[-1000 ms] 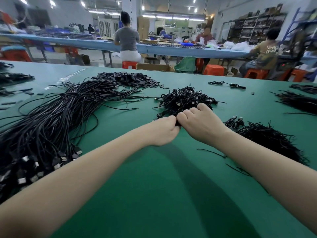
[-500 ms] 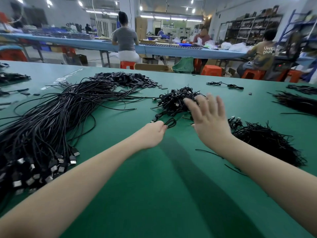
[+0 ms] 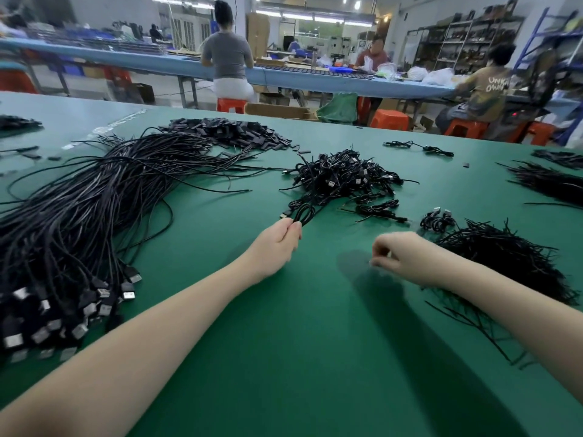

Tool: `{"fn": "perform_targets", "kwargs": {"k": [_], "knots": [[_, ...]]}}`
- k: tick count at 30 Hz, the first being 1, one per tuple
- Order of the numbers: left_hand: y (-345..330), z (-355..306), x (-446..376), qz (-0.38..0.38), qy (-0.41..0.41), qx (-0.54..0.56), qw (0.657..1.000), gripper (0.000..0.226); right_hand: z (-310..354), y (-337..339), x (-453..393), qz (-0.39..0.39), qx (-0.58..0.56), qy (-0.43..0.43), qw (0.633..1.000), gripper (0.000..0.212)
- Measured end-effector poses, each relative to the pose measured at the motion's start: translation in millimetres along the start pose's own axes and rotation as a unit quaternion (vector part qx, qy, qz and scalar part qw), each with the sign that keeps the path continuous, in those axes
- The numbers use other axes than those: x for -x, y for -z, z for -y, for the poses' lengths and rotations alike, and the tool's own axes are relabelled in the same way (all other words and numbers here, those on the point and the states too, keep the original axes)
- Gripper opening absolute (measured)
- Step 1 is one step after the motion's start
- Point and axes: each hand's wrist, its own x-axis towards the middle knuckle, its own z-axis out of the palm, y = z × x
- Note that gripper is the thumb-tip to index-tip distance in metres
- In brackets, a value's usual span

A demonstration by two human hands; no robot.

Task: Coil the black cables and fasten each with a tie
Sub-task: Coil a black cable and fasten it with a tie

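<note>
My left hand (image 3: 277,244) pinches a small coiled black cable (image 3: 303,213) just above the green table (image 3: 315,357); the coil's loop sticks out past my fingertips. To its right, my right hand (image 3: 400,257) hovers low over the mat with thumb and fingers curled together, and I see nothing between them. A heap of black ties (image 3: 504,260) lies right beside that hand. Behind both hands sits a pile of coiled cables (image 3: 340,178). On the left, a big sheaf of loose straight cables (image 3: 79,216) stretches away, its USB plugs near my left forearm.
A mound of small black parts (image 3: 233,134) lies at the back left. More black strands (image 3: 552,184) are at the far right, and two bundled cables (image 3: 438,220) are near the tie heap. People sit on orange stools at a blue bench (image 3: 299,77) beyond the table.
My hands, joined at the coil a second ago, have parted. The right hand opened, swung up, then drew back right toward the ties with fingers curled. The left hand keeps the coil.
</note>
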Motion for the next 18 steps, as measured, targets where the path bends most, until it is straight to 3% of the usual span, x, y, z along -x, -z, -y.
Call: {"fn": "perform_targets", "kwargs": {"k": [3,6,9,12,18], "knots": [[-1,1,-2,0.012,0.016,0.028,0.999,0.027,17,3,-1,-0.19,-0.138,0.044,0.971,0.007],[0,-2,0,0.023,0.021,0.032,0.999,0.025,44,0,-6,-0.283,-0.209,0.07,0.933,0.009],[-1,-7,3,0.016,0.005,-0.062,0.998,0.025,71,-9,-12,-0.314,-0.276,0.079,0.905,0.006],[-5,-11,7,0.015,-0.017,-0.176,0.984,0.032,84,-16,-16,-0.309,-0.281,0.101,0.903,0.006],[-6,-20,14,0.023,-0.039,-0.247,0.968,0.03,88,-22,-13,-0.328,-0.272,0.113,0.898,0.006]]}}
